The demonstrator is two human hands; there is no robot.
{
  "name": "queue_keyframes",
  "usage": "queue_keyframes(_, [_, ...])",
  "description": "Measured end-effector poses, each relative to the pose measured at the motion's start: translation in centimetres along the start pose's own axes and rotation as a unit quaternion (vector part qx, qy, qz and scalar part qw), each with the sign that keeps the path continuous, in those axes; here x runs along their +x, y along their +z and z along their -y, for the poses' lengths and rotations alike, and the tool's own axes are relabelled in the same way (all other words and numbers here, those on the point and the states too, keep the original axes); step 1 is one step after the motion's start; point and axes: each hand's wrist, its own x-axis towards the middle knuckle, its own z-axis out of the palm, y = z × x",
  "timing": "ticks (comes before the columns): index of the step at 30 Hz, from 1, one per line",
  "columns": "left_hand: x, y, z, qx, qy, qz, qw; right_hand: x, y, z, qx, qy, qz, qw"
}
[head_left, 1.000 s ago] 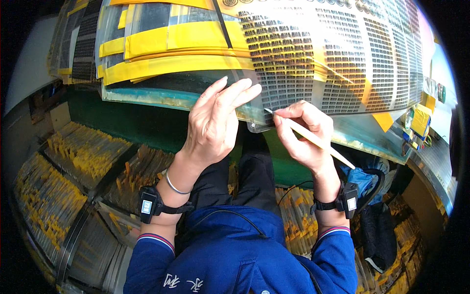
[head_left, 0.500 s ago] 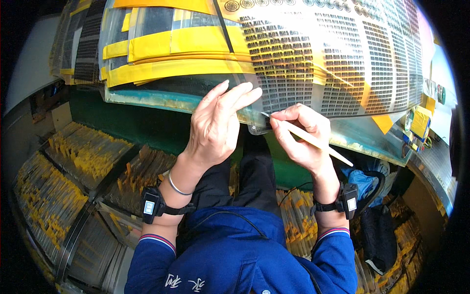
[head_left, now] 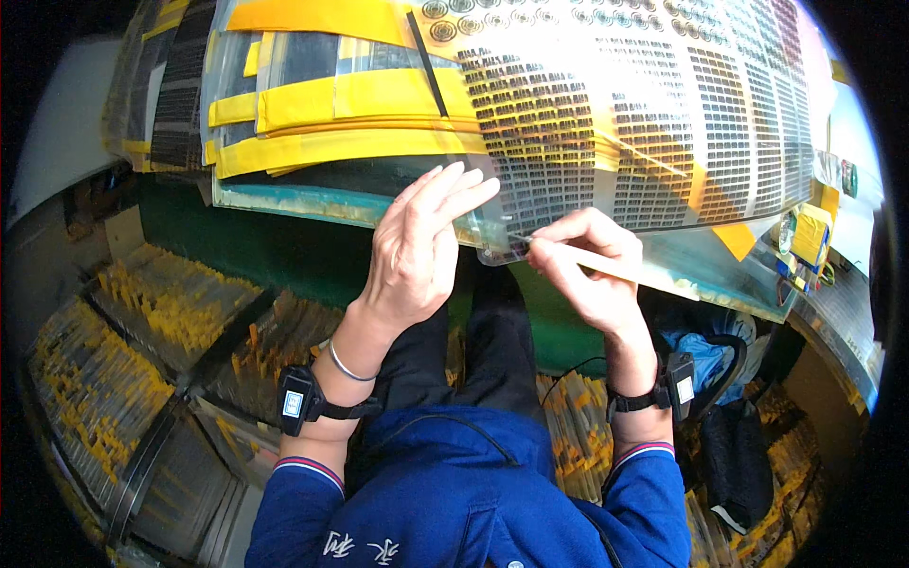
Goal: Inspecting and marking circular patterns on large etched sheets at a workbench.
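Note:
My right hand (head_left: 598,289) pinches a slim, pale-handled tool (head_left: 653,275) with a thin tip. That tip points left, at the near corner of a clear film sheet (head_left: 544,194) printed with rows of small dark marks. Fingers extended and close together, my left hand (head_left: 414,248) is at the sheet's left side, over the front edge of the glass-topped table (head_left: 312,203). It grips nothing; whether its fingertips press on the sheet cannot be seen clearly.
Yellow-edged film sleeves (head_left: 341,99) lie stacked on the table's left part. Below stand bins packed with yellow-tabbed sleeves (head_left: 175,303). At right are a yellow block (head_left: 812,237), a blue bag (head_left: 696,350) and a black pouch (head_left: 737,464).
The tool's handle has swung to a flatter angle, and its tip has shifted slightly right and down. My left hand stays in nearly the same place, its fingers now closer together.

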Motion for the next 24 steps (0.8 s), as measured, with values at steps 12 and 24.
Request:
queue_keyframes(12, [1.0, -0.6, -2.6, -0.174, -0.149, 0.013, 0.973, -7.8, 0.8, -2.0, 0.054, -0.278, 0.045, 0.958])
queue_keyframes(24, [2.7, -1.0, -6.8, -0.465, -0.48, -0.065, 0.741, -16.3, -17.8, -6.5, -0.14, -0.034, -0.609, 0.78])
